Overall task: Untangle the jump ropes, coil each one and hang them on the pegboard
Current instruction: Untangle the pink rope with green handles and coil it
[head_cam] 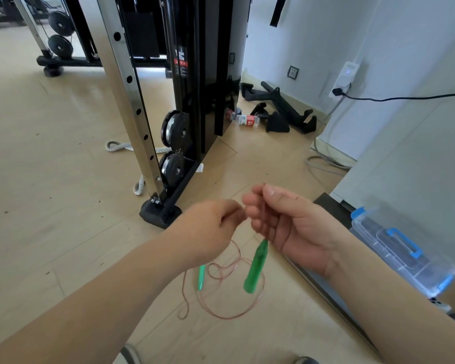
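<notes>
A thin reddish jump rope (222,294) hangs in loose, tangled loops over the floor below my hands. It has two green handles. The larger green handle (255,266) dangles just under my right hand (281,219), whose curled fingers grip the cord above it. The other green handle (201,277) hangs lower, partly hidden behind my left wrist. My left hand (210,227) pinches the cord right beside the right fingertips. No pegboard is in view.
A black cable machine (195,74) with a chrome upright (132,106) and a rubber foot (159,212) stands ahead. A white braided rope (118,147), a bottle (246,120) and black grips (279,109) lie on the floor. A clear blue-latched box (399,250) sits at right.
</notes>
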A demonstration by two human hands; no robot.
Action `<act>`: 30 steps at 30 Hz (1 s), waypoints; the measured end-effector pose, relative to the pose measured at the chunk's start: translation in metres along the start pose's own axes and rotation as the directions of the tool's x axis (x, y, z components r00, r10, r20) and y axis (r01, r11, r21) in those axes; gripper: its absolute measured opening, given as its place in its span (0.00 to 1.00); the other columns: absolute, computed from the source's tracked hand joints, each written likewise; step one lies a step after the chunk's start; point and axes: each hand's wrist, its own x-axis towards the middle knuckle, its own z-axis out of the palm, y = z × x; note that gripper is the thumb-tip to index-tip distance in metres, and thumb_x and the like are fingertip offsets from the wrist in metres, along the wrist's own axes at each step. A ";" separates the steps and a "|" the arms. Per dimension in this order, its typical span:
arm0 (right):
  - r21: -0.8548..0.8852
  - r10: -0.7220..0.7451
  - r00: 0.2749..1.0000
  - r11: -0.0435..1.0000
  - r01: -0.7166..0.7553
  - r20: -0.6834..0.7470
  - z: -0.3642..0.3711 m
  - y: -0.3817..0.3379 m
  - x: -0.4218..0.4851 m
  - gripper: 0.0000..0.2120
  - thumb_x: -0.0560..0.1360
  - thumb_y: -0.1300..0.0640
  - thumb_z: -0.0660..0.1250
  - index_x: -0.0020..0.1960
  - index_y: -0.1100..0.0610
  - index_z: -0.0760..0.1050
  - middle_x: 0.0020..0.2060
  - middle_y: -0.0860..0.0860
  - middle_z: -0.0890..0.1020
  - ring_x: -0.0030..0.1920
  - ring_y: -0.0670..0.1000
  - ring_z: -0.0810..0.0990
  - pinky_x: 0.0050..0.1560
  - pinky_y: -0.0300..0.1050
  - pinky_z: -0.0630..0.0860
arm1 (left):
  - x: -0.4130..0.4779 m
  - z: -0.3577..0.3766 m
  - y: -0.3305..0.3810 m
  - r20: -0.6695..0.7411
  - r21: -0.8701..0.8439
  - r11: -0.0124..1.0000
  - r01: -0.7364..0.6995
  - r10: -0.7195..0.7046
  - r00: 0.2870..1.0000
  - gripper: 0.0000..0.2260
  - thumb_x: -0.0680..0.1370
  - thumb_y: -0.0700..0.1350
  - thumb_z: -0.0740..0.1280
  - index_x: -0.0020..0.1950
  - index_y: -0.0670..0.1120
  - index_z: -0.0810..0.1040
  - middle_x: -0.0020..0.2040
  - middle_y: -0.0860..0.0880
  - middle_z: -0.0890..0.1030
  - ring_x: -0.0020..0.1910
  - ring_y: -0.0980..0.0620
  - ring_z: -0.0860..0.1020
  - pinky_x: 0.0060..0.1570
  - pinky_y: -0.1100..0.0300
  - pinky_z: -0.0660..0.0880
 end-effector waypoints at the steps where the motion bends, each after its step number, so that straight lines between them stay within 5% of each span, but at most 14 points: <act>1: 0.059 -0.029 0.999 0.998 0.031 -0.038 -0.001 -0.001 0.001 0.09 0.77 0.58 0.67 0.50 0.61 0.84 0.50 0.61 0.87 0.44 0.54 0.88 0.43 0.45 0.85 | -0.002 0.005 0.001 0.062 0.085 0.996 -0.025 0.020 0.998 0.12 0.85 0.56 0.58 0.54 0.54 0.80 0.41 0.50 0.82 0.42 0.51 0.80 0.47 0.53 0.78; 3: 0.013 -0.080 0.990 0.997 0.082 -0.114 -0.005 0.000 0.006 0.08 0.79 0.58 0.67 0.52 0.62 0.80 0.55 0.63 0.86 0.52 0.57 0.88 0.49 0.48 0.85 | -0.011 0.017 0.007 0.200 0.200 0.972 -0.123 0.083 0.976 0.12 0.85 0.55 0.58 0.52 0.52 0.79 0.40 0.51 0.80 0.41 0.51 0.78 0.47 0.52 0.77; 5: -0.270 -0.181 0.957 0.956 0.116 -0.228 -0.013 0.006 0.011 0.07 0.82 0.60 0.66 0.52 0.64 0.80 0.53 0.61 0.87 0.53 0.58 0.88 0.54 0.53 0.84 | -0.018 0.024 0.015 0.271 0.232 0.955 -0.185 0.119 0.955 0.13 0.84 0.55 0.59 0.49 0.50 0.78 0.35 0.52 0.77 0.37 0.52 0.75 0.44 0.52 0.77; 8: -0.660 -0.361 0.908 0.738 0.139 -0.213 -0.016 0.009 0.010 0.09 0.83 0.62 0.66 0.48 0.61 0.84 0.45 0.54 0.89 0.43 0.50 0.88 0.48 0.50 0.82 | -0.015 0.012 0.027 0.186 0.176 0.960 -0.218 0.185 0.965 0.08 0.82 0.53 0.64 0.49 0.51 0.80 0.35 0.52 0.77 0.36 0.53 0.75 0.39 0.56 0.74; 10: -0.752 -0.347 0.928 0.646 0.133 -0.134 -0.013 0.006 0.004 0.10 0.82 0.62 0.66 0.46 0.61 0.84 0.37 0.51 0.87 0.35 0.47 0.83 0.42 0.46 0.77 | -0.010 -0.001 0.028 0.029 0.020 0.976 -0.219 0.218 0.975 0.06 0.81 0.51 0.67 0.47 0.52 0.80 0.34 0.52 0.78 0.32 0.55 0.74 0.34 0.56 0.73; 13: -0.663 -0.175 0.982 0.744 0.084 -0.072 -0.011 0.000 -0.001 0.14 0.84 0.60 0.62 0.46 0.63 0.83 0.34 0.58 0.84 0.34 0.56 0.77 0.40 0.49 0.74 | -0.002 -0.016 0.019 -0.243 -0.122 0.957 -0.263 0.228 0.943 0.07 0.80 0.50 0.70 0.43 0.52 0.80 0.32 0.51 0.78 0.28 0.59 0.71 0.30 0.64 0.70; 16: -0.451 -0.024 0.999 0.892 0.006 -0.035 -0.006 -0.002 -0.004 0.17 0.84 0.57 0.59 0.44 0.63 0.81 0.31 0.59 0.77 0.33 0.56 0.71 0.37 0.47 0.71 | 0.005 -0.017 0.008 -0.318 -0.167 0.963 -0.209 0.148 0.936 0.08 0.79 0.52 0.71 0.42 0.51 0.81 0.32 0.47 0.77 0.28 0.59 0.69 0.31 0.67 0.68; 20: -0.146 0.028 0.998 0.989 -0.035 -0.055 0.001 -0.003 -0.004 0.13 0.83 0.57 0.60 0.45 0.59 0.78 0.36 0.56 0.79 0.32 0.52 0.75 0.36 0.44 0.72 | 0.010 -0.001 0.002 -0.126 -0.105 0.994 -0.033 0.020 0.992 0.12 0.83 0.54 0.64 0.42 0.54 0.79 0.32 0.51 0.76 0.28 0.58 0.70 0.33 0.59 0.71; 23: -0.015 -0.027 0.993 1.000 0.026 -0.113 -0.003 -0.003 -0.001 0.13 0.85 0.55 0.59 0.51 0.61 0.78 0.50 0.61 0.87 0.42 0.54 0.86 0.41 0.45 0.80 | 0.000 0.019 0.007 0.123 0.125 0.991 -0.045 0.029 0.992 0.11 0.85 0.53 0.59 0.53 0.55 0.80 0.37 0.53 0.79 0.38 0.52 0.79 0.42 0.56 0.77; 27: -0.245 -0.192 0.938 0.962 0.121 -0.288 -0.016 0.006 0.005 0.12 0.84 0.56 0.65 0.56 0.65 0.80 0.51 0.61 0.88 0.50 0.60 0.88 0.46 0.47 0.83 | -0.015 0.030 0.023 0.311 0.184 0.970 -0.157 0.094 0.946 0.14 0.83 0.55 0.61 0.52 0.49 0.82 0.38 0.48 0.80 0.39 0.50 0.77 0.42 0.54 0.77; 30: -0.600 -0.372 0.885 0.788 0.140 -0.282 -0.022 0.008 0.001 0.08 0.81 0.59 0.69 0.49 0.61 0.85 0.41 0.51 0.89 0.42 0.53 0.88 0.45 0.47 0.82 | -0.015 0.018 0.037 0.220 0.015 0.982 -0.189 0.181 0.959 0.12 0.82 0.53 0.66 0.46 0.47 0.82 0.35 0.46 0.79 0.31 0.53 0.74 0.34 0.56 0.72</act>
